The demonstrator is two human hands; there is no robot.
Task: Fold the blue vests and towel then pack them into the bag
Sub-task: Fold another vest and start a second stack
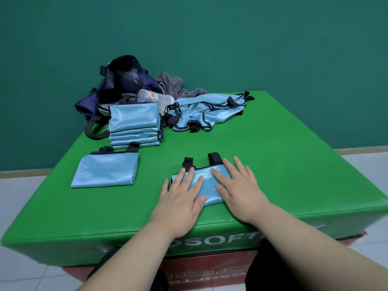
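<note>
A small folded blue vest (206, 181) with black straps lies near the front of the green padded block (273, 156). My left hand (182, 198) and my right hand (239, 190) both press flat on it, fingers straight. Another folded vest (106, 172) lies to the left. Behind it stands a stack of several folded vests (134, 124). A heap of unfolded blue vests (205, 113) lies at the back. The dark blue bag (117, 87) sits open at the back left. A grey striped towel (174, 84) is bunched behind the bag.
A clear plastic bottle (153, 98) lies on its side between the bag and the vest heap. A green wall rises behind the block. Pale tiled floor shows on both sides. The block rests on a red base.
</note>
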